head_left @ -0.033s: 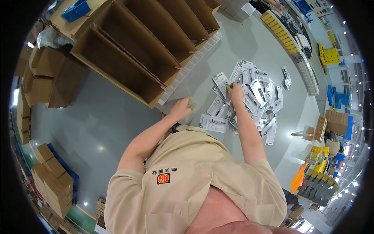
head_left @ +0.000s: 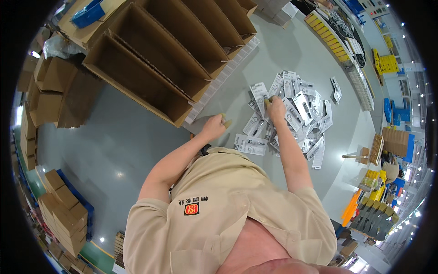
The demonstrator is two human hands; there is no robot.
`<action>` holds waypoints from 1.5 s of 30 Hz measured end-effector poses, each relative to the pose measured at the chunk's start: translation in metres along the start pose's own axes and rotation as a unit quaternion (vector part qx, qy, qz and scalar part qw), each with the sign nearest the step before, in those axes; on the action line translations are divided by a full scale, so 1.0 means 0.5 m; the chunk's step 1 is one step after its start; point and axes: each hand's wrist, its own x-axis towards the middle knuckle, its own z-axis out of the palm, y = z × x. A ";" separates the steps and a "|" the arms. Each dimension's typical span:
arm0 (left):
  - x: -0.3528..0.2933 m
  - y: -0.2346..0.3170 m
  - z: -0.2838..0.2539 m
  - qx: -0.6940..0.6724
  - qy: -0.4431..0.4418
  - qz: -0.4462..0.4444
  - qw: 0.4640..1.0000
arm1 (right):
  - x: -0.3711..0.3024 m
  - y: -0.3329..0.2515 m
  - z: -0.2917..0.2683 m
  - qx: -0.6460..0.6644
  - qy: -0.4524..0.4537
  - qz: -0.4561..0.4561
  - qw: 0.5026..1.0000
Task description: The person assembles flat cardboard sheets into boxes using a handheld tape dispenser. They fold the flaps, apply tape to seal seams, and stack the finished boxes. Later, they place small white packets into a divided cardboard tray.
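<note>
My right hand (head_left: pixel 275 110), with yellowish covers on its fingertips, pinches the edge of a white blister card (head_left: pixel 258 95) at the left side of a loose pile. The card leans up off the others. Several more blister cards (head_left: pixel 302 106), each with a slim dark-and-clear item on it, overlap around and beyond that hand. One card (head_left: pixel 251 144) lies flat at the near left of the pile. My left hand (head_left: pixel 214 127), also with covered fingertips, hovers by the table's left edge, thumb and forefinger apart, with nothing visible between them.
A large cardboard box with dividers (head_left: pixel 150 64) stands at the upper left, a row of clear packs (head_left: pixel 223 77) along its side. One small pack (head_left: pixel 336 90) lies apart on the grey table (head_left: pixel 292 50). A long yellow-and-white row (head_left: pixel 335 45) lines the far right.
The blister card in my right hand has tipped up slightly. My left hand has shifted very little to the right.
</note>
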 end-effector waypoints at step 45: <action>0.062 0.068 0.100 0.117 -0.133 0.088 0.980 | -0.306 0.114 0.029 0.048 -0.055 -0.071 0.995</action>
